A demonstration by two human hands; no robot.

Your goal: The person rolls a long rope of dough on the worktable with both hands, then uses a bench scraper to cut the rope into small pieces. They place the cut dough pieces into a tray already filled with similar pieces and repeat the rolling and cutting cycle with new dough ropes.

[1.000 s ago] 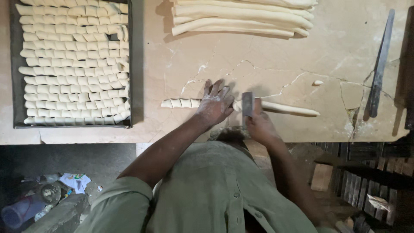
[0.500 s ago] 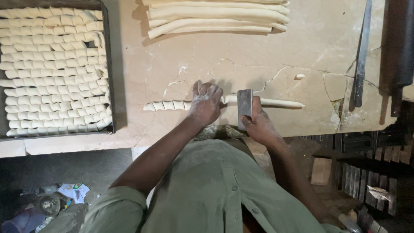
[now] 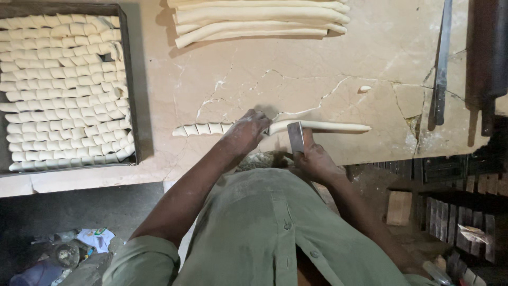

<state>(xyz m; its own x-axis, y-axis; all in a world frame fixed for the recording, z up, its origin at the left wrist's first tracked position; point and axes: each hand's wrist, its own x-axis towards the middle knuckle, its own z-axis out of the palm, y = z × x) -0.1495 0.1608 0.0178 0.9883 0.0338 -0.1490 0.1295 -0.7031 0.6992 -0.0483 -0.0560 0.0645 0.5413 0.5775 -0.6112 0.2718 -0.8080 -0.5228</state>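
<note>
A long rope of pale dough lies across the cracked stone counter. My left hand rests on the rope, floury, fingers curled over it. To its left lie several cut dough pieces in a row. My right hand grips a flat metal scraper, its blade standing against the rope just right of my left hand.
A dark tray packed with rows of cut dough pieces sits at the left. Several uncut dough ropes lie at the counter's far edge. A long metal blade and a dark rolling pin lie at the right.
The scraper has worked rightwards along the rope, and the row of cut pieces on the left has grown. The camera has shifted slightly.
</note>
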